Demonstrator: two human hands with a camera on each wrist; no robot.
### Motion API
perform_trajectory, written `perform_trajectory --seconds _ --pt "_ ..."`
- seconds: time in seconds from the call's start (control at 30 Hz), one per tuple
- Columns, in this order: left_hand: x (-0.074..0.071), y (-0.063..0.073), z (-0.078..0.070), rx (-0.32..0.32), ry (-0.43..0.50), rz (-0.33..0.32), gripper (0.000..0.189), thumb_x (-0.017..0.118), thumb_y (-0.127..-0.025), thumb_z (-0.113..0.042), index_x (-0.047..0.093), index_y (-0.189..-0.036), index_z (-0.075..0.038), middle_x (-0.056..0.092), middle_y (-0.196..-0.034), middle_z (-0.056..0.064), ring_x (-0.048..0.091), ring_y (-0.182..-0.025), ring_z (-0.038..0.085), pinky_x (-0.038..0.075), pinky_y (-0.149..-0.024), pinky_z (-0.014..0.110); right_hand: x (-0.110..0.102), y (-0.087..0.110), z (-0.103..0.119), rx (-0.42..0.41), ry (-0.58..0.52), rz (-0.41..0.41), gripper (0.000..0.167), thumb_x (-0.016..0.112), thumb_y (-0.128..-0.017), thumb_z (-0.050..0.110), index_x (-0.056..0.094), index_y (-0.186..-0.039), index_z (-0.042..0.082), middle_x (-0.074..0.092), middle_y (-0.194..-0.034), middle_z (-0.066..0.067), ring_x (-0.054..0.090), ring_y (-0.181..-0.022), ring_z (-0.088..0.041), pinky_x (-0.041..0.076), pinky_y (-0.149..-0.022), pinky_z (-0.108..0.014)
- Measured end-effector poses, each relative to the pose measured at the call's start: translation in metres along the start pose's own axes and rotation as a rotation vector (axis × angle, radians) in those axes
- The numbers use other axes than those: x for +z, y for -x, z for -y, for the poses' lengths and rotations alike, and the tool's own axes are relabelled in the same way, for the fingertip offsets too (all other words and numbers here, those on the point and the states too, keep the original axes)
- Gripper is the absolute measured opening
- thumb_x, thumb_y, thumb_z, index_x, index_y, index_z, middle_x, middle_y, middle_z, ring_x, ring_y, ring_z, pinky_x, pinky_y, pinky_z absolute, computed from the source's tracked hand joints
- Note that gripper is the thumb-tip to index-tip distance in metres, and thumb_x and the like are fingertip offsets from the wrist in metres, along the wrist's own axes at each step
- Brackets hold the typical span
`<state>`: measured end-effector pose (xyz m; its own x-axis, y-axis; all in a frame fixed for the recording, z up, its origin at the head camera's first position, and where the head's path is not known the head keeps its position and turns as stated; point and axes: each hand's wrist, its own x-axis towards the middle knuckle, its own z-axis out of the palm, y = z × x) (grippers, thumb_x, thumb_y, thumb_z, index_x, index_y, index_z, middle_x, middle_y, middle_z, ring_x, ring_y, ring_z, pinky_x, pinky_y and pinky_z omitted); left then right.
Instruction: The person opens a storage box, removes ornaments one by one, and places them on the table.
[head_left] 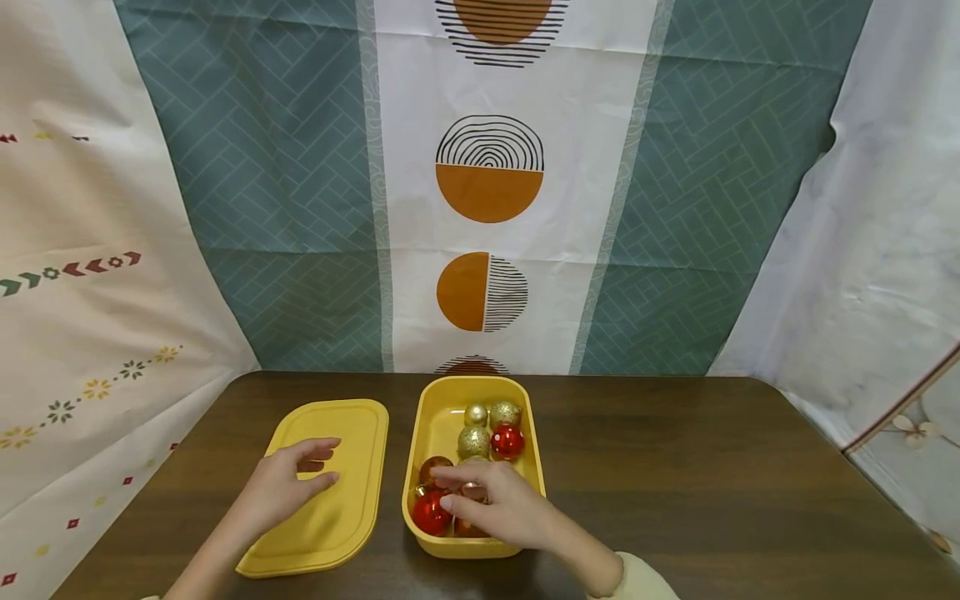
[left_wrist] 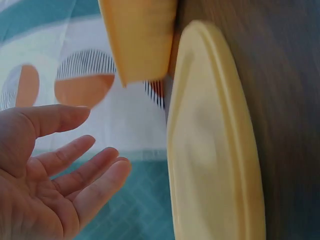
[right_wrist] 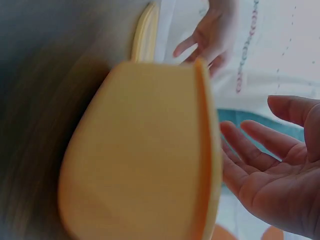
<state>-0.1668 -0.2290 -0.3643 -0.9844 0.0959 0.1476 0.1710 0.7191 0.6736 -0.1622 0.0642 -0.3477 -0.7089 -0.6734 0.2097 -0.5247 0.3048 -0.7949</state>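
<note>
A yellow plastic box (head_left: 414, 467) stands on the table, with several red, gold and copper-coloured ball ornaments (head_left: 473, 442) in it. Over the near part of the box is my right hand (head_left: 498, 504), its fingers loosely bent with nothing between them; it hides some of the balls. In the right wrist view that hand (right_wrist: 280, 165) is beside the box rim, thumb apart from the fingers. The yellow lid (head_left: 352, 500) lies flat to the left of the box. My left hand (head_left: 288, 483) hovers over the lid, relaxed and holding nothing, as the left wrist view also shows.
The dark wooden table (head_left: 675, 467) extends right of the box. A patterned cloth (head_left: 300, 167) hangs behind its far edge, and pale cloths (head_left: 90, 208) hang at the sides.
</note>
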Motion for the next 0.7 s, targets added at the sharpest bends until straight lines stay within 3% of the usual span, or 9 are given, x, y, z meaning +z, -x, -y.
perform_trajectory --seconds 0.13,0.37,0.57,0.7 --pt "0.014 -0.002 -0.014 0.002 0.070 -0.003 0.043 0.069 -0.079 -0.009 0.057 -0.120 -0.002 0.062 -0.109 0.018 0.060 -0.096 0.032 0.052 -0.076 0.037 -0.011 0.002 -0.013 0.030 0.072 -0.048 0.036 0.057 -0.090 0.019 0.058 -0.119 -0.001 0.061 -0.117 -0.012 0.055 -0.109 -0.024 0.047 -0.088 -0.031" --pt "0.038 -0.004 -0.037 -0.031 0.188 0.008 0.044 0.070 -0.080 -0.014 0.057 -0.121 -0.007 0.060 -0.114 0.014 0.058 -0.102 0.030 0.051 -0.079 0.040 -0.022 0.001 -0.033 0.012 0.165 -0.110 0.035 0.058 -0.089 0.018 0.059 -0.117 -0.002 0.061 -0.115 -0.012 0.054 -0.108 -0.027 0.045 -0.090 -0.039" --pt "0.055 -0.004 -0.050 -0.053 0.266 0.022 0.048 0.071 -0.079 -0.015 0.054 -0.124 -0.009 0.056 -0.120 0.015 0.052 -0.108 0.035 0.046 -0.085 0.048 -0.027 -0.003 -0.041 -0.012 0.249 -0.094 0.037 0.061 -0.086 0.018 0.060 -0.117 -0.002 0.062 -0.111 -0.013 0.056 -0.102 -0.027 0.046 -0.086 -0.033" --pt "0.064 -0.005 -0.054 -0.107 0.322 0.053 0.055 0.072 -0.077 -0.014 0.050 -0.128 -0.010 0.052 -0.124 0.014 0.050 -0.111 0.036 0.044 -0.086 0.052 -0.028 -0.006 -0.041 0.005 0.290 -0.062 0.039 0.064 -0.084 0.020 0.060 -0.118 0.000 0.062 -0.113 -0.012 0.055 -0.103 -0.027 0.044 -0.088 -0.036"
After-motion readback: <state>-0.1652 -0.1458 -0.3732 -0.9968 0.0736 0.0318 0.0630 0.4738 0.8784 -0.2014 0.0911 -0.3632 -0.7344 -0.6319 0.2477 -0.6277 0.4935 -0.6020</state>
